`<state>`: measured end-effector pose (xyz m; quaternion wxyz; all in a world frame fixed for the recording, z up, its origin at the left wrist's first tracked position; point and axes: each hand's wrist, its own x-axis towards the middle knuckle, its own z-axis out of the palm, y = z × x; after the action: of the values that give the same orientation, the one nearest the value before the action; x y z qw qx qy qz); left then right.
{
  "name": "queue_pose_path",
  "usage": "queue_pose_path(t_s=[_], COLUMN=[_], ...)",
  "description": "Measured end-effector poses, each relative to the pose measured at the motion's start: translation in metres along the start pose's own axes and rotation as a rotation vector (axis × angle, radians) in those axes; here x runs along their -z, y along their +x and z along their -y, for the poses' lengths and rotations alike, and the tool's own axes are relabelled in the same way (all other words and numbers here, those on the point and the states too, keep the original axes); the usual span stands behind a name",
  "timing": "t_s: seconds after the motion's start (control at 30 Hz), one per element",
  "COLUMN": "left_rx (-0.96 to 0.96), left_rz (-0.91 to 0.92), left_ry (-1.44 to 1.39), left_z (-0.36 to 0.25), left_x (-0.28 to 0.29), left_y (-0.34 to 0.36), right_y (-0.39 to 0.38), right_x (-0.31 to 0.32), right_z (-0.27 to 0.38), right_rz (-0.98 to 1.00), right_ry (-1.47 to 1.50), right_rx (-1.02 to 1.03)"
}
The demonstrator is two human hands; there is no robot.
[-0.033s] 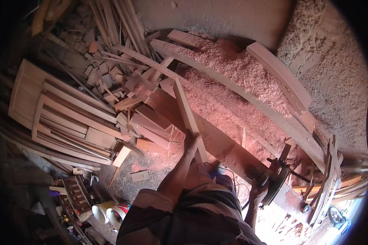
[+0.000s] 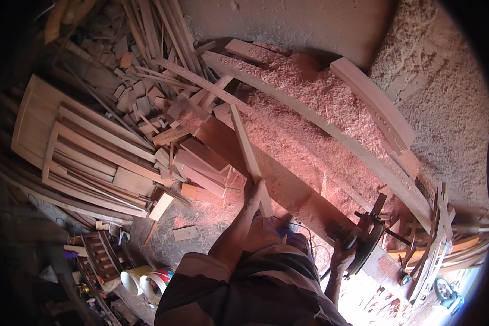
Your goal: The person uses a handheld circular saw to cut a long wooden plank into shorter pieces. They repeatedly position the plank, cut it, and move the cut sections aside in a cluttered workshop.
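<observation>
My left hand (image 2: 254, 191) is closed around a long, narrow wooden strip (image 2: 243, 138), near its lower end. The strip runs up and away over a wide reddish board (image 2: 288, 185) that lies diagonally across the workplace. My right hand (image 2: 338, 255) rests low on the right against a dark round metal device (image 2: 364, 244) fixed at the board's near end. Glare hides whether its fingers grip it. My striped shirt (image 2: 255, 288) fills the lower middle.
Pink wood shavings (image 2: 309, 92) heap behind the board, beside a long curved plank (image 2: 375, 106). A slatted wooden frame (image 2: 76, 146) and piled offcuts (image 2: 146, 98) lie on the left. Two white buckets (image 2: 146, 281) and a small crate (image 2: 100, 255) stand at the lower left.
</observation>
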<state>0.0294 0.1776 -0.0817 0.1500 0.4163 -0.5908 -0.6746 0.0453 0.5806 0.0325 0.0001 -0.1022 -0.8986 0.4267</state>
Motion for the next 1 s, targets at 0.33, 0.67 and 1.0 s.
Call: queue_pose_path(t_s=[0.33,0.67,1.0], left_rx=[-0.135,-0.235,-0.202], left_rz=[-0.310,-0.395,-0.647], left_ry=[0.382,0.362,0.499], left_z=[-0.025,-0.006,-0.060], left_x=[-0.003,-0.027,0.096], left_y=[0.052,0.012,0.154], right_y=[0.010,0.010,0.010], right_x=[-0.009,-0.011,-0.015], right_z=[-0.004,-0.007,-0.015], right_rz=[0.005,-0.027,-0.092], right_ry=[0.034,-0.057,0.015], right_rx=[0.033,0.099,0.103])
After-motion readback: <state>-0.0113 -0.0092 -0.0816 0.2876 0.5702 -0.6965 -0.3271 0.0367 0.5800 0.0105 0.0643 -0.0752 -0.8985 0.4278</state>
